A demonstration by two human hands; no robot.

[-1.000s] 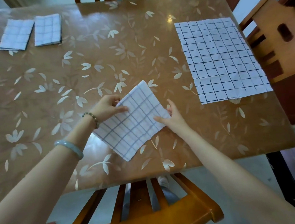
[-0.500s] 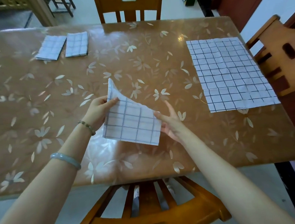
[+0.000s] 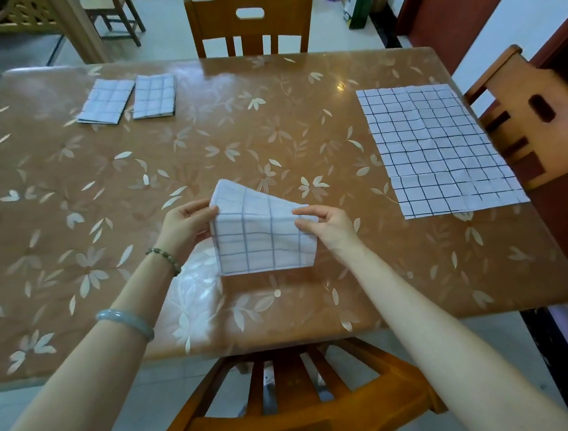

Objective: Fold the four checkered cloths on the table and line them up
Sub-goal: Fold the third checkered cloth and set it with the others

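A partly folded checkered cloth (image 3: 261, 241) is held up just above the table's near middle, its lower edge close to the tabletop. My left hand (image 3: 187, 223) pinches its upper left corner and my right hand (image 3: 324, 223) pinches its upper right edge. Two folded checkered cloths (image 3: 106, 101) (image 3: 153, 95) lie side by side at the far left. A fourth checkered cloth (image 3: 438, 148) lies spread flat at the right side of the table.
The brown table (image 3: 68, 199) has a glossy leaf-patterned top. Wooden chairs stand at the far side (image 3: 250, 22), at the right (image 3: 534, 111) and below me at the near edge (image 3: 293, 417). Bags sit on the floor beyond.
The cloth went from lying flat under both hands to being lifted and doubled over; both hands now pinch its top edge. The view has tilted up.
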